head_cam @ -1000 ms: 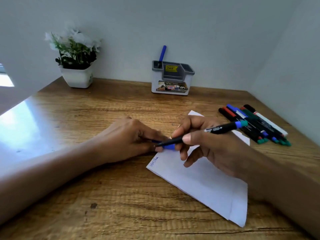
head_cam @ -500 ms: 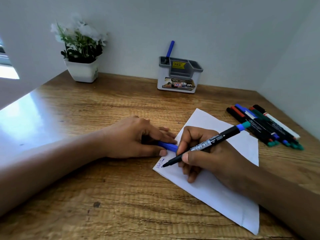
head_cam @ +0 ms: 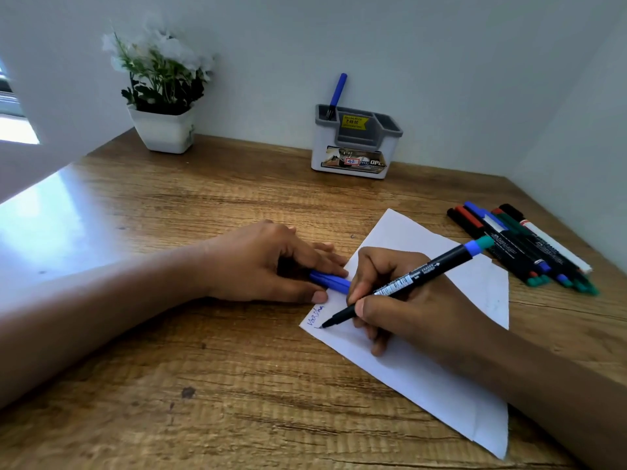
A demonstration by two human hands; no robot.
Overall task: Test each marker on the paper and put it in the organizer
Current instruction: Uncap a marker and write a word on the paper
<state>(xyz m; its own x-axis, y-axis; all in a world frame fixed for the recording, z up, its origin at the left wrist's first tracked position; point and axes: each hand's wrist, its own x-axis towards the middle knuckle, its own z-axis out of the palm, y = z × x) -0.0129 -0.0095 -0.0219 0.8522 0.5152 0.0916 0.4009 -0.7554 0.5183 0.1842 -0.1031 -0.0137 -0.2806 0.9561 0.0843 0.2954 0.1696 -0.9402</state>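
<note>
the paper (head_cam: 424, 361) lies on the table (head_cam: 169, 385), right of centre. the right hand (head_cam: 407, 300) rests on it, with the tip of its marker (head_cam: 403, 284) touching the paper's left corner just below the writing (head_cam: 315, 315). the left hand (head_cam: 268, 262) sits just left of the paper, with a cap (head_cam: 330, 281) under its fingers. a bunch of markers (head_cam: 522, 247) lies right of the paper. behind, against the wall, stands the organizer (head_cam: 353, 147) with one marker in its left compartment; the plant pot (head_cam: 163, 130) stands far left of it.
</note>
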